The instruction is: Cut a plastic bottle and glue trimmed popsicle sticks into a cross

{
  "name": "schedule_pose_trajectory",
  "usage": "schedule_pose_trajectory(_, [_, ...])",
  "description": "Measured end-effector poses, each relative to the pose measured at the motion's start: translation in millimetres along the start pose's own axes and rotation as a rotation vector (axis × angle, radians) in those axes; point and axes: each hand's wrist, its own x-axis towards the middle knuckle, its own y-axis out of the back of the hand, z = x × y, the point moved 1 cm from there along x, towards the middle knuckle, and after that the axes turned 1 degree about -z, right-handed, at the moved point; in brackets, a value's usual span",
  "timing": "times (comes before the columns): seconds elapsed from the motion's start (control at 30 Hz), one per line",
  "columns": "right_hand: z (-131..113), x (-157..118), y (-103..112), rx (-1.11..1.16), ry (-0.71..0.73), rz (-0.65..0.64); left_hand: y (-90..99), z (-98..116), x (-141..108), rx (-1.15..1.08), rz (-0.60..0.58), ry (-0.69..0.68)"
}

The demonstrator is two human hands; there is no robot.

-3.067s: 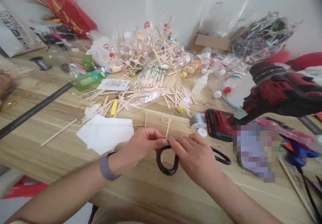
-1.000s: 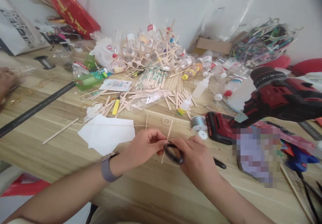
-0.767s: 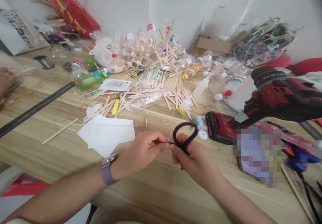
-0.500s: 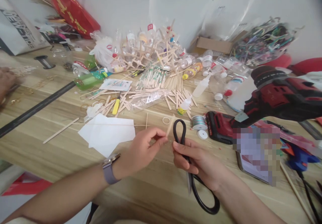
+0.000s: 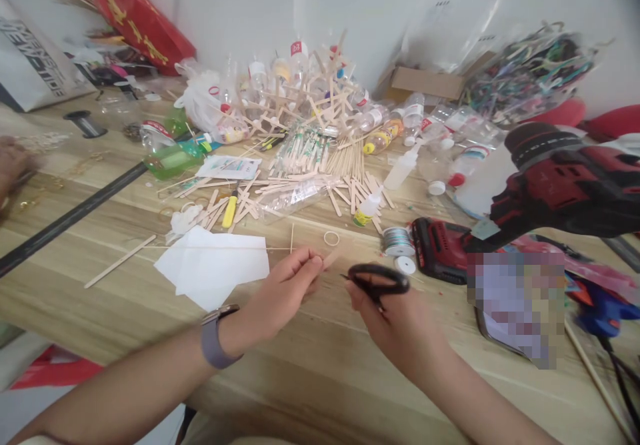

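Observation:
My left hand [image 5: 287, 291] pinches a short flat wooden craft stick [image 5: 332, 256], whose free end points up and to the right. My right hand [image 5: 395, 321] is closed on a pair of black-handled scissors [image 5: 379, 277]; they are smeared by motion, and the blades are mostly hidden. A gap separates the scissors from the stick. Just beyond the stick lies a pale ring [image 5: 331, 238]. Thin wooden sticks and white paper sheets [image 5: 220, 268] lie to the left of my left hand.
A red and black cordless drill [image 5: 565, 185] stands at right, beside a thread spool [image 5: 399, 241] and a phone [image 5: 510, 328]. Craft sticks, plastic bottles and a glue bottle [image 5: 367, 207] crowd the back. A yellow-handled tool [image 5: 230, 211] lies mid-table. Another person's hand [image 5: 13, 161] is at far left.
The scissors have turned in my right hand, from hanging downward to lying across it with handles up. My left hand has shifted slightly, and the craft stick now tilts further to the right.

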Motion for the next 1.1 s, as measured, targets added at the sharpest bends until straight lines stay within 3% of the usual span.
schedule_pose_trajectory(0.13, [2.6,-3.5,-6.0,-0.301,0.302,0.099,0.1,-1.2,-0.5,0.021,-0.001,0.020])
schedule_pose_trajectory(0.23, [2.7,-4.1,-8.4,-0.438,0.385,0.105,-0.2,-1.2,-1.2,0.050,-0.001,0.010])
schedule_pose_trajectory(0.87, [4.2,-5.4,-10.1,-0.539,0.369,0.121,-9.7,1.8,-4.2,-0.140,-0.079,0.068])
schedule_pose_trajectory(1.1, [6.2,-6.1,-10.9,-0.377,0.310,0.121,-7.3,-4.9,-2.6,-0.200,-0.126,0.003])
